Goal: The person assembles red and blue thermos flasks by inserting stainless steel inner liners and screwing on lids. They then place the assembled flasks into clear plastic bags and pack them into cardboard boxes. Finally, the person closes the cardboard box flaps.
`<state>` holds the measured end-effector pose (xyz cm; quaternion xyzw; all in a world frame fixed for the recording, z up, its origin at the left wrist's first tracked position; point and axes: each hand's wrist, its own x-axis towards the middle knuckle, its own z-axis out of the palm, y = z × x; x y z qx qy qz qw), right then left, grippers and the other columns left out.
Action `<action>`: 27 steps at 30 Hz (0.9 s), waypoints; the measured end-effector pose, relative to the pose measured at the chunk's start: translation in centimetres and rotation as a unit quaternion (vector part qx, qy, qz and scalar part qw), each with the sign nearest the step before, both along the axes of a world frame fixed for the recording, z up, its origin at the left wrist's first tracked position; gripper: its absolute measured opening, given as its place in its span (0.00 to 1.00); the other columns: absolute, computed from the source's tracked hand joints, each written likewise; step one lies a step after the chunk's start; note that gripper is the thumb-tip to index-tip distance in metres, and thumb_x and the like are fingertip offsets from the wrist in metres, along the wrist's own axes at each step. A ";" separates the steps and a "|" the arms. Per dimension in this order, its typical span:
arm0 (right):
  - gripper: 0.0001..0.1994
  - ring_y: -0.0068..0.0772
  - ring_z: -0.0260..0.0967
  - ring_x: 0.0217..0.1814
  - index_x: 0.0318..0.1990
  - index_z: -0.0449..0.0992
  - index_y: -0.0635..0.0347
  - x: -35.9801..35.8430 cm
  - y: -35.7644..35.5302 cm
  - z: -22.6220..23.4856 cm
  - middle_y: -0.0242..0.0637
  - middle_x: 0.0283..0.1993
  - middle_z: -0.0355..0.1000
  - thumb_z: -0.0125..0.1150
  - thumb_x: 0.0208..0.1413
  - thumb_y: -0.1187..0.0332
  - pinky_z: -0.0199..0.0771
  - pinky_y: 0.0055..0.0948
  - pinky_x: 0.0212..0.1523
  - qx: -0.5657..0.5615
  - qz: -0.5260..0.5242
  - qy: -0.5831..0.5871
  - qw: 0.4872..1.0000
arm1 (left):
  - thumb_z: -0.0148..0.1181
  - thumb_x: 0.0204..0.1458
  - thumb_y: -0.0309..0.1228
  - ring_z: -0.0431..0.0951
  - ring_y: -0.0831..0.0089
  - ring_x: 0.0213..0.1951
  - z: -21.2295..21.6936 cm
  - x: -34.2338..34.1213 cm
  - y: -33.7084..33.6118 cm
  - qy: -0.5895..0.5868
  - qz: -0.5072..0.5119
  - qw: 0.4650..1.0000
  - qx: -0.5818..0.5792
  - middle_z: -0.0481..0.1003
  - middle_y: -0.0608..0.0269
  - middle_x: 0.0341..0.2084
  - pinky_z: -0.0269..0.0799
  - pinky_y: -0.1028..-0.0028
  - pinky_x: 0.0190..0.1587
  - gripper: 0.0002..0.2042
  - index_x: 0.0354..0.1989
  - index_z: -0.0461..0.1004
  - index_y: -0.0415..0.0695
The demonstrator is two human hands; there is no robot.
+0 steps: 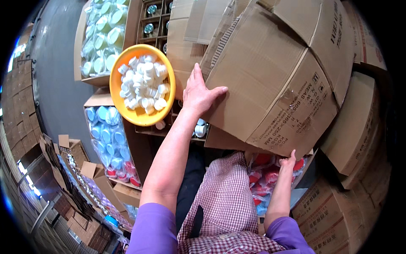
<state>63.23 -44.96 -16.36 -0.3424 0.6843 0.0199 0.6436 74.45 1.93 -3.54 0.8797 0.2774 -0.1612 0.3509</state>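
A large brown cardboard box [270,80], tilted, is between my two hands. My left hand [202,93] grips its left edge, the thumb lying on the broad face and the fingers along the side. At the near lower right edge, my right hand [288,161] holds the box from below; one finger shows against the printed panel and the others are mostly hidden. Left of my left hand, a yellow bowl [171,91] full of white caps [146,82] rests over a divided carton [154,27].
Open cartons with bagged pale green cups [103,36] and blue cups [106,134] stand at the left. Bagged red items [262,173] lie below the held box. Closed cartons [351,122] are stacked at the right. A grey floor [59,55] runs along the far left.
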 end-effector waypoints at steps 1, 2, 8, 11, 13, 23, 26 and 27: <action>0.28 0.44 0.56 0.64 0.61 0.61 0.52 -0.5 -0.3 0.3 0.36 0.64 0.58 0.55 0.56 0.51 0.54 0.53 0.64 -0.001 0.003 -0.009 1.000 | 0.67 0.36 0.53 0.51 0.54 0.66 -0.1 -0.7 -0.2 -0.007 0.003 1.000 0.004 0.50 0.44 0.65 0.52 0.60 0.64 0.55 0.67 0.40 0.39; 0.28 0.45 0.55 0.65 0.62 0.61 0.53 -0.6 -0.5 0.6 0.37 0.65 0.58 0.55 0.57 0.52 0.53 0.54 0.64 -0.001 0.005 -0.024 1.000 | 0.67 0.36 0.53 0.51 0.53 0.66 0.0 -0.9 -0.3 -0.018 0.005 1.000 0.009 0.50 0.44 0.65 0.52 0.60 0.64 0.55 0.67 0.40 0.38; 0.26 0.49 0.50 0.68 0.63 0.58 0.53 -4.5 -0.4 1.8 0.37 0.67 0.54 0.52 0.59 0.58 0.49 0.62 0.64 0.059 -0.038 -0.030 0.997 | 0.66 0.40 0.49 0.52 0.54 0.66 2.1 -2.6 -1.7 -0.075 -0.077 0.971 0.213 0.52 0.45 0.64 0.50 0.63 0.65 0.47 0.66 0.49 0.38; 0.24 0.46 0.52 0.67 0.62 0.60 0.54 -7.8 -1.5 0.3 0.37 0.66 0.57 0.50 0.60 0.56 0.52 0.57 0.64 0.036 -0.028 -0.031 0.998 | 0.69 0.38 0.39 0.64 0.49 0.58 2.2 -7.0 -4.0 -0.181 -0.033 0.981 0.059 0.60 0.44 0.60 0.61 0.61 0.59 0.41 0.60 0.57 0.36; 0.24 0.44 0.55 0.65 0.61 0.61 0.55 -8.5 -4.3 -0.4 0.37 0.64 0.60 0.49 0.61 0.55 0.54 0.53 0.65 0.016 -0.042 -0.057 0.997 | 0.69 0.37 0.36 0.68 0.48 0.54 2.4 -10.2 -6.2 -0.215 -0.035 0.974 0.058 0.63 0.42 0.58 0.64 0.61 0.56 0.37 0.58 0.60 0.35; 0.26 0.41 0.56 0.65 0.61 0.62 0.55 -7.2 -4.2 -0.9 0.35 0.64 0.61 0.49 0.60 0.50 0.52 0.49 0.66 -0.038 -0.028 -0.038 0.998 | 0.68 0.39 0.26 0.70 0.53 0.53 -0.1 -16.9 -11.6 -0.238 0.043 0.969 -0.055 0.69 0.47 0.51 0.69 0.67 0.53 0.35 0.59 0.60 0.36; 0.27 0.41 0.55 0.66 0.61 0.62 0.54 -7.8 -3.4 -1.4 0.35 0.64 0.60 0.49 0.59 0.49 0.52 0.49 0.66 -0.027 -0.038 -0.042 0.998 | 0.68 0.39 0.27 0.70 0.54 0.53 -1.1 -17.0 -10.8 -0.244 0.077 0.966 -0.035 0.68 0.47 0.52 0.69 0.66 0.53 0.36 0.60 0.59 0.36; 0.27 0.41 0.55 0.66 0.61 0.62 0.54 -8.0 -3.3 -1.5 0.34 0.64 0.60 0.49 0.59 0.49 0.52 0.49 0.66 -0.020 -0.043 -0.046 0.998 | 0.69 0.38 0.29 0.71 0.54 0.51 -1.7 -17.1 -10.3 -0.236 0.066 0.969 -0.004 0.67 0.46 0.53 0.70 0.67 0.52 0.39 0.61 0.57 0.36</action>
